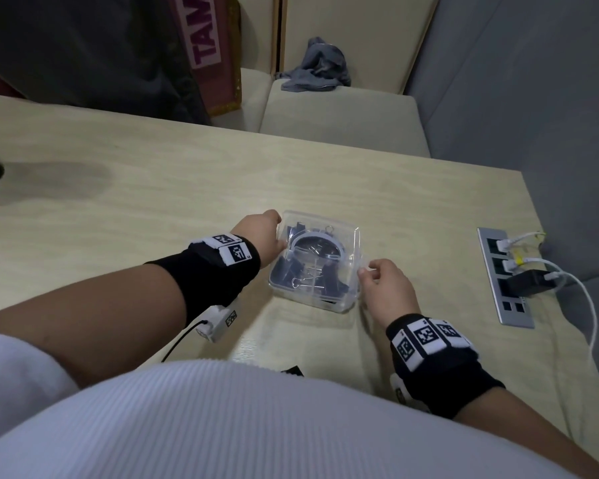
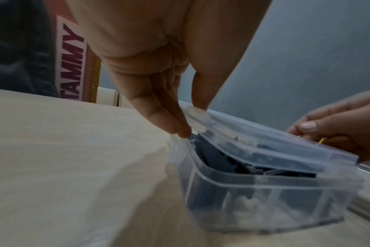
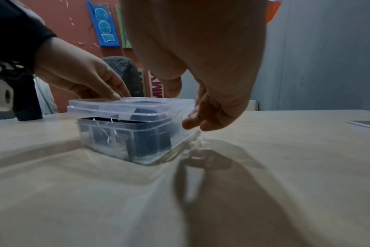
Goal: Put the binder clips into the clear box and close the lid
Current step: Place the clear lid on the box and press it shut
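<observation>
The clear box [image 1: 312,295] stands in the middle of the pale wooden table [image 1: 135,188], with several black binder clips [image 1: 325,274] inside. Its clear lid [image 1: 320,233] lies on top; in the left wrist view the lid [image 2: 264,138] sits tilted, with a gap above the box [image 2: 254,192] rim. My left hand [image 1: 279,229] is at the box's left side, thumb on the lid's edge, straight fingers [image 2: 175,123] against the side flap. My right hand [image 1: 367,271] pinches the lid's right edge between thumb and fingers [image 2: 310,125].
A metal socket strip [image 1: 505,305] with white cables and a black adapter [image 1: 529,281] is set into the table at the right, near the edge. A small black item [image 1: 293,371] lies by my body. A grey cloth [image 1: 319,65] lies on the bench behind.
</observation>
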Demonstrator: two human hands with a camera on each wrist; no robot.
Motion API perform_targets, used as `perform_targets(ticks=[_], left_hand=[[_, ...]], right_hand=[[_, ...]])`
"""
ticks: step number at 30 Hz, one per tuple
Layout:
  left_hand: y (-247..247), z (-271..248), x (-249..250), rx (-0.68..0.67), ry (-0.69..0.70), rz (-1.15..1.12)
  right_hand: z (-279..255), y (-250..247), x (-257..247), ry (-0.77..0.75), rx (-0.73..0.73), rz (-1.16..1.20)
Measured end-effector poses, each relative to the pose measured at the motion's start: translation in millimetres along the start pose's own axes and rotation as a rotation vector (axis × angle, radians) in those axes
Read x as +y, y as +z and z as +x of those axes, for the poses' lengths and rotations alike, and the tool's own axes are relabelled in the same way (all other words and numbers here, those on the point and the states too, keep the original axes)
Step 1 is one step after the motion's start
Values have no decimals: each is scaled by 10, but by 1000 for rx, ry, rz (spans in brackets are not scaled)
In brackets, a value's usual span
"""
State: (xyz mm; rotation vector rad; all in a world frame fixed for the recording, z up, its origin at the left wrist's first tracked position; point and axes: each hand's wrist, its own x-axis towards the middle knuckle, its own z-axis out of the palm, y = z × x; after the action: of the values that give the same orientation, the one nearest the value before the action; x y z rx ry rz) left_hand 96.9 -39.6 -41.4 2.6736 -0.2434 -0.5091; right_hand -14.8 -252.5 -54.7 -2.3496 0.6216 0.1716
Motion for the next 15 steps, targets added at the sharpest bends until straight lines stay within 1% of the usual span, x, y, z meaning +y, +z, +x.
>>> perform_targets(ticks=[5,7,10,15], left_hand=[[18,-34,61,49,103,-19],[35,-19,71,44,94,-17],[58,25,89,32,42,19],[29,47,107,32,49,164]], right_hand=[[23,12,-35,63,-15,73],[35,14,-32,73,-11,84],[57,17,-39,80,-7,91],[107,-5,-76,108,-7,77]])
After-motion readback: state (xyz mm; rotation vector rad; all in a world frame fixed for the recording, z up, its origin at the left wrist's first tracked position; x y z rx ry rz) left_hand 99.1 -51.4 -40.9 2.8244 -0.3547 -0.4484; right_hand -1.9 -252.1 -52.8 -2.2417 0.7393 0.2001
